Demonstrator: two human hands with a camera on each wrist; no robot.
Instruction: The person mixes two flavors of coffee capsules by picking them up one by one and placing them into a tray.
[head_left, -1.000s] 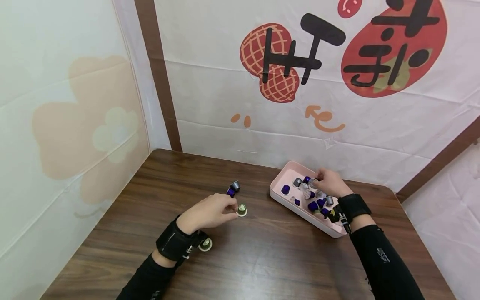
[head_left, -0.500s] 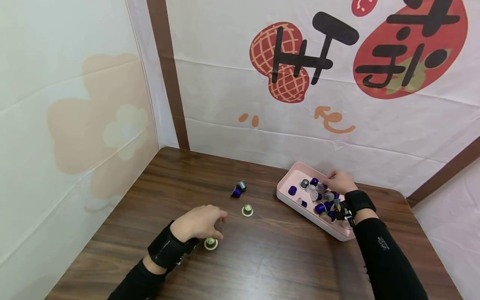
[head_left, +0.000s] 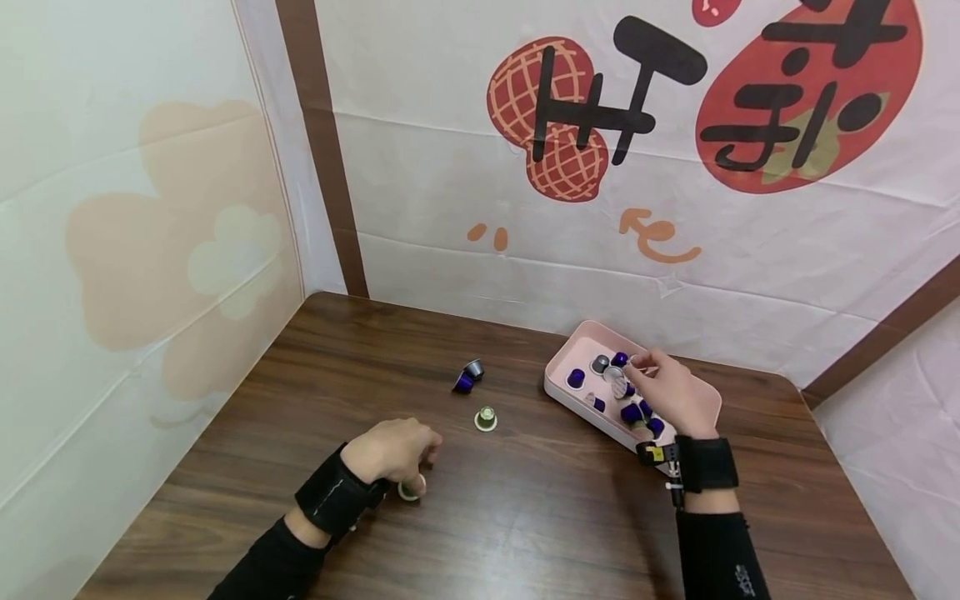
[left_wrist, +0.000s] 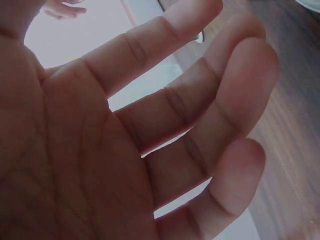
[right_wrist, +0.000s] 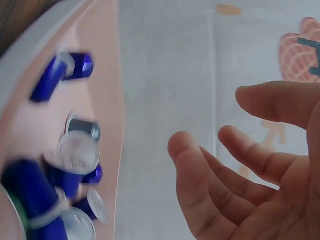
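My left hand (head_left: 393,454) reaches low over the table with loosely bent fingers. A green coffee capsule (head_left: 405,493) lies beneath its fingertips, partly hidden by them. In the left wrist view the fingers (left_wrist: 170,107) curve with gaps between them. My right hand (head_left: 670,390) is above the pink tray (head_left: 558,386), which holds several purple, silver and clear-looking capsules. Seen from the right wrist, thumb and fingers stand apart with nothing between them, and blue-purple capsules (right_wrist: 32,200) lie to their left.
Another green capsule (head_left: 486,418) stands on the table between the hands. Behind it a purple capsule (head_left: 463,383) and a silver capsule (head_left: 474,369) lie together. A printed cloth wall (head_left: 420,192) rises along the table's back edge.
My left hand has left the farther green capsule and come back toward the nearer one. My right hand has shifted from the tray's far side, its forearm swinging leftward, fingers still over the tray.
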